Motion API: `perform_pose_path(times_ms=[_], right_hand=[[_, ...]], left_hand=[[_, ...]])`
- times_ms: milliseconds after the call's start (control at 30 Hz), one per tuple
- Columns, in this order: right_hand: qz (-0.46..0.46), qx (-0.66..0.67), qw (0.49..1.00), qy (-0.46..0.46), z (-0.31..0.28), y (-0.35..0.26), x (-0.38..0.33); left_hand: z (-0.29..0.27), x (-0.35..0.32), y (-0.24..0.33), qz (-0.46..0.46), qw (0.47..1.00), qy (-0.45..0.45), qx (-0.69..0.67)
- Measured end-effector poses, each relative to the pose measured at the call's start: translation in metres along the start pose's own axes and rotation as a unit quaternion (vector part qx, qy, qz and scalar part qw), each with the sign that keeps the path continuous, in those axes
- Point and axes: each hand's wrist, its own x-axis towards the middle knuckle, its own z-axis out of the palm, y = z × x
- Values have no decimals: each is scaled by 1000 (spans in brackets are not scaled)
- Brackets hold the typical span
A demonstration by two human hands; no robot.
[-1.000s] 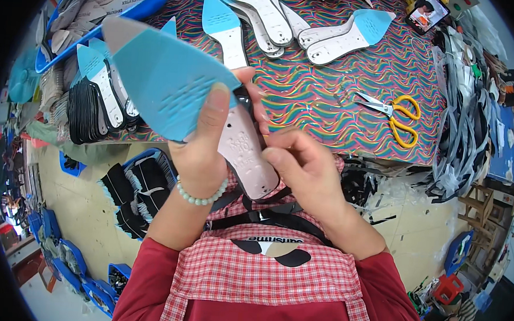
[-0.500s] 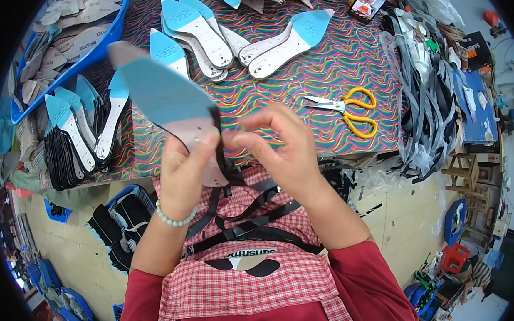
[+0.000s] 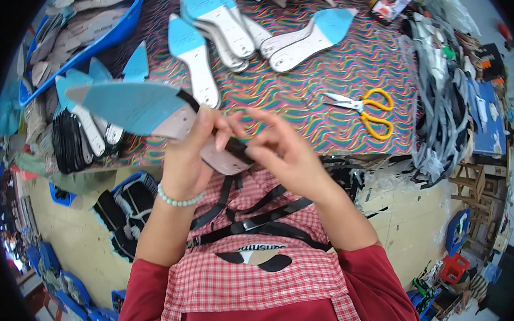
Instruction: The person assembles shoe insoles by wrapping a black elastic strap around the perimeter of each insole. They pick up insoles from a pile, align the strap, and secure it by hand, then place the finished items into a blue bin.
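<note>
My left hand [image 3: 188,156] grips a shoe insole [image 3: 148,110] with a blue front and a pale pink heel part, held level over the table's near edge with its tip to the left. A black strap [image 3: 234,150] runs across the insole. My right hand [image 3: 284,153] pinches that strap at the insole's heel end, fingers spread above it. A pale bead bracelet sits on my left wrist. More black straps [image 3: 254,210] lie across my lap on a red checked apron.
A table with a wavy multicoloured cloth [image 3: 332,83] carries several blue-tipped insoles [image 3: 218,28] and yellow-handled scissors [image 3: 369,108]. A blue tray [image 3: 109,34] of grey pieces sits at left, stacked black soles [image 3: 72,143] below it, grey straps [image 3: 449,101] at right.
The insole has turned from tilted upright to lying level, tip pointing left. My right hand has shifted to pinch the black strap at its heel end.
</note>
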Motion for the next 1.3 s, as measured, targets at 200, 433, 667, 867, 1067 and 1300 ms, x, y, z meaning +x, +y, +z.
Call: perform_pose_path(times_ms=[200,433,667,867,1067,1300], right_hand=[[-186,-321,927,46,6,-32,-1],[-183,-303,932,75,28,15,-27],[-106,-164,973,121,10,-27,-17],[-200,-458,866,-15,-32,-78,-27],[-163,-428,887,-55,-33,-101,-36],[-174,-471,856,-120,-30,-108,-31]], left_hand=[[2,-1,13,52,990,-2,-131],[5,0,19,24,953,-19,-302],[23,-10,5,-47,996,71,-32],[26,-12,49,341,698,-61,626],[37,-13,57,272,783,-95,552],[39,4,59,187,737,-298,577]])
